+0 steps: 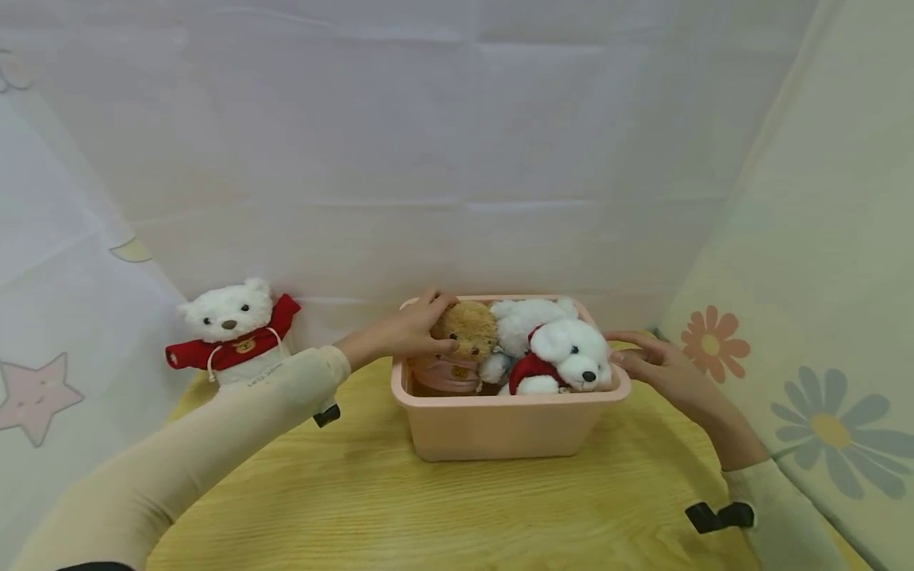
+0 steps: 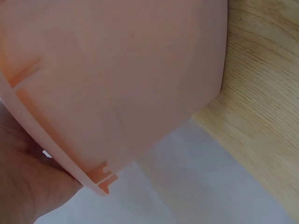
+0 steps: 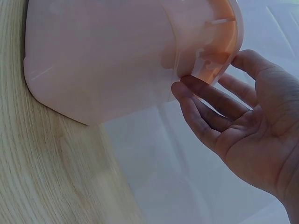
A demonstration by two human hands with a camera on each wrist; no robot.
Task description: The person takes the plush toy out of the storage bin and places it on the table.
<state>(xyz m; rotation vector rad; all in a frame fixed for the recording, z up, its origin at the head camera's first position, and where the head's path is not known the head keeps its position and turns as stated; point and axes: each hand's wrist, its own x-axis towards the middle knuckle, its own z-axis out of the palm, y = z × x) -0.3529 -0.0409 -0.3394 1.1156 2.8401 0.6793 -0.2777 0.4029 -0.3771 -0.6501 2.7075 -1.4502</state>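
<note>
The counter (image 1: 443, 507) is light wood grain and fills the lower half of the head view, with pale printed cloth hung behind and to both sides. At its centre stands a pink plastic bin (image 1: 500, 428) — rectangular, with rounded corners, a flared rim and walls that taper toward the base. It sits upright with its opening facing up, and its long axis runs left to right across the frame.

Inside lie a white teddy bear in a red top (image 1: 567, 361), its head toward the right front corner, and a brown teddy bear (image 1: 464, 337) at the left end.

Left of centre in the frame, apart from the bin, a second white bear in a red sweater (image 1: 232, 333) sits upright against the back cloth.

The left hand (image 1: 414, 329) rests over the bin's left back rim, fingers curled on the brown bear's head. The right hand (image 1: 660, 365) is spread wide — its fingertips (image 3: 187, 88) touch the underside of the right rim.
</note>
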